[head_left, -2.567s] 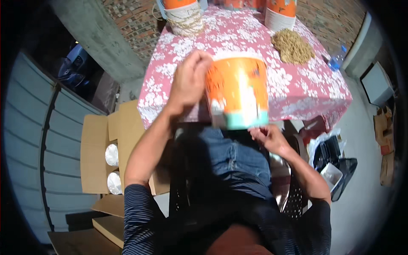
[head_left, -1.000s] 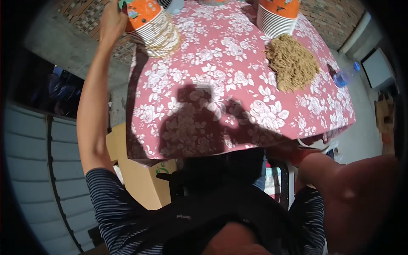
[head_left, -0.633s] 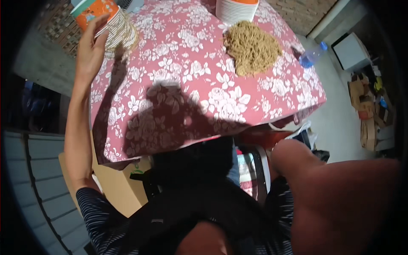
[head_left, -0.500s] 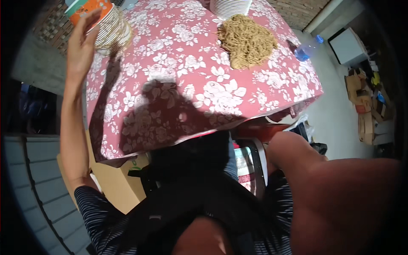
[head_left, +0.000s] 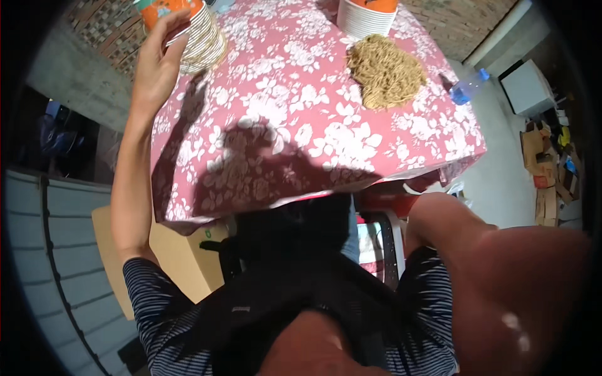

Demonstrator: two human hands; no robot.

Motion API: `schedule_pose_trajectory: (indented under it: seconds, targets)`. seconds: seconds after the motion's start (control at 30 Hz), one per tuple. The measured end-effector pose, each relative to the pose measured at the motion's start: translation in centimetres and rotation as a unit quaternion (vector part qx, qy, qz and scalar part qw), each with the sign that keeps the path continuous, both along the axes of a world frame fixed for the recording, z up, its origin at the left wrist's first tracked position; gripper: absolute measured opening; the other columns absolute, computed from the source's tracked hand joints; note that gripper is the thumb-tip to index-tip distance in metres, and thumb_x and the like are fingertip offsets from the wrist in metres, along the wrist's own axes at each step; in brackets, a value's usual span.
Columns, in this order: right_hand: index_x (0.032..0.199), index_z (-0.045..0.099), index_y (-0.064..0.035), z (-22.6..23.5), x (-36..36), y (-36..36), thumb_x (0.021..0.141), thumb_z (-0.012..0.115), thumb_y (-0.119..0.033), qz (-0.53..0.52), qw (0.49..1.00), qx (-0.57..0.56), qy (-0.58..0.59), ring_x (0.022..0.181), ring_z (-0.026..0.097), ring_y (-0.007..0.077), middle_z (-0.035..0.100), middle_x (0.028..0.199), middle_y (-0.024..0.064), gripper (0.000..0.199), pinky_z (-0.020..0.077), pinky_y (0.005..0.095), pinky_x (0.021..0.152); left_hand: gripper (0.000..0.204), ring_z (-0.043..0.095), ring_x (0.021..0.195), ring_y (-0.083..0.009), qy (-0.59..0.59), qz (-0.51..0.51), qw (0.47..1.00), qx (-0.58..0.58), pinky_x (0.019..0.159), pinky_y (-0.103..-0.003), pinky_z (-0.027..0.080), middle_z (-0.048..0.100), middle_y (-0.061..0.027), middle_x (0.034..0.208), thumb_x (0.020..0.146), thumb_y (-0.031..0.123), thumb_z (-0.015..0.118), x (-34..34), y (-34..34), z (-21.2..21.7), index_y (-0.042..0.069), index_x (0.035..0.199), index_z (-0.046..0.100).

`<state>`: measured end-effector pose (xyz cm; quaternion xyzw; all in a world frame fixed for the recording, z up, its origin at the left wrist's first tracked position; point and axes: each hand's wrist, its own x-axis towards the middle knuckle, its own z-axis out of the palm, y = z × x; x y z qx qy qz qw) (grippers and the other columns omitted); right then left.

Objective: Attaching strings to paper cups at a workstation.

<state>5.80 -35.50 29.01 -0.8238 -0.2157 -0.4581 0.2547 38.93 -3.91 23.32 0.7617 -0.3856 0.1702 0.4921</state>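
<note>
My left hand (head_left: 158, 69) is raised at the far left of the table, in front of a stack of paper buckets (head_left: 204, 50). Its thumb stands apart from the slightly curved fingers, which overlap the orange wall of the top bucket; whether they touch it is unclear. The stack shows many white rims, with thin tan strands around it. My right arm (head_left: 520, 288) is bent close to the camera on the right, its hand out of view. At the far right sits a tangled heap of thin tan strands (head_left: 387, 74), its material unclear.
Behind the heap stands another stack of white-rimmed orange buckets (head_left: 364, 22). A pink floral tablecloth (head_left: 301, 113) covers the table. Past its right edge is a clear plastic bottle with blue parts (head_left: 464, 93). A cardboard box (head_left: 179, 257) stands by my left side; more cardboard (head_left: 539, 156) lies far right.
The whole view has shifted, so the table and its things appear farther right. My left hand stays by the bucket stack, and my right arm remains raised.
</note>
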Motion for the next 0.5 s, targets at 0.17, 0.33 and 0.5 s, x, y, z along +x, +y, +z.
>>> schedule_pose_trajectory:
  seconds: [0.17,0.33,0.5]
  targets:
    - [0.121,0.068,-0.0158,-1.4,-0.5,-1.4,0.105,0.052,-0.019,-0.018,0.999,-0.028,-0.035,0.123,0.058,0.0251,0.061,0.134,0.008,0.023,0.0438,0.0453,0.112,0.034,0.062,0.125,-0.0209,0.012,-0.005,1.0,-0.001,0.11,-0.033,0.045,0.066,-0.0142,0.131,0.101,0.001,0.056,-0.9,-0.5,-1.0,-0.004,0.135,0.056]
    - [0.121,0.067,-0.0136,-0.7,-0.3,-0.7,0.104,0.051,-0.017,-0.017,0.999,-0.021,-0.044,0.122,0.059,0.0257,0.062,0.132,0.0098,0.023,0.0454,0.0451,0.11,0.037,0.061,0.126,-0.0214,0.001,-0.019,1.0,0.022,0.109,-0.034,0.046,0.065,-0.015,0.133,0.101,0.004,0.058,-1.9,-1.8,-0.5,-0.003,0.137,0.055]
    - [0.121,0.067,-0.0115,-0.4,1.1,-0.3,0.104,0.051,-0.016,-0.025,0.998,-0.033,-0.047,0.12,0.06,0.0263,0.062,0.131,0.0116,0.023,0.047,0.0449,0.108,0.035,0.061,0.126,-0.0197,0.033,-0.025,0.999,0.014,0.109,-0.034,0.046,0.065,-0.0121,0.133,0.1,0.004,0.06,-2.6,-1.2,-0.3,-0.003,0.135,0.058]
